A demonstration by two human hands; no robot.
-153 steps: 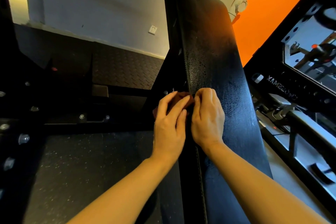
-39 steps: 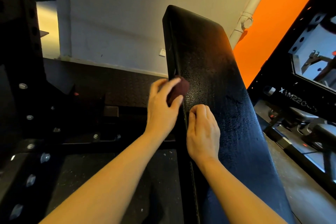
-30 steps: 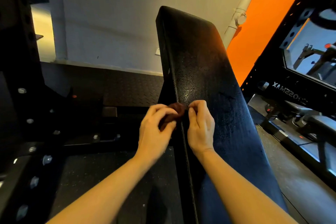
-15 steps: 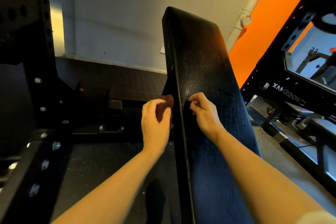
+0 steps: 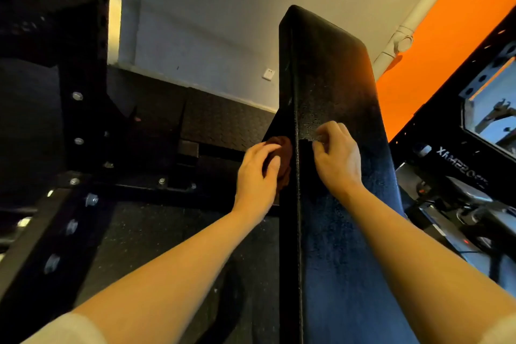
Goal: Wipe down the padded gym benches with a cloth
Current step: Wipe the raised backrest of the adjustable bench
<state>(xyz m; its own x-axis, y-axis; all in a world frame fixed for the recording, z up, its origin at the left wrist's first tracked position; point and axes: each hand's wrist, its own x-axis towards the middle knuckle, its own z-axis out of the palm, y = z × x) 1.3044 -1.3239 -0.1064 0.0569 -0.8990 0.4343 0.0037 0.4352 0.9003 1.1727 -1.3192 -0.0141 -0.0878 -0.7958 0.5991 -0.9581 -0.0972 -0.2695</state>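
A black padded bench back [image 5: 332, 86] rises steeply in front of me, its surface cracked and speckled. My left hand [image 5: 258, 173] grips a dark reddish-brown cloth [image 5: 282, 153] and presses it against the pad's left side edge. My right hand [image 5: 333, 155] rests on the front face of the pad near that edge, fingers curled, with nothing visible in them. Most of the cloth is hidden behind my left fingers.
A black steel rack upright [image 5: 75, 70] with bolts stands to the left, its base beam [image 5: 42, 246] running along the dark rubber floor. Another black frame with a mirror [image 5: 491, 120] stands to the right. A white pipe [image 5: 405, 36] runs up the orange wall.
Over the last second my left hand with the cloth moved from the pad's front edge round to its left side. My right hand shifted slightly onto the front face.
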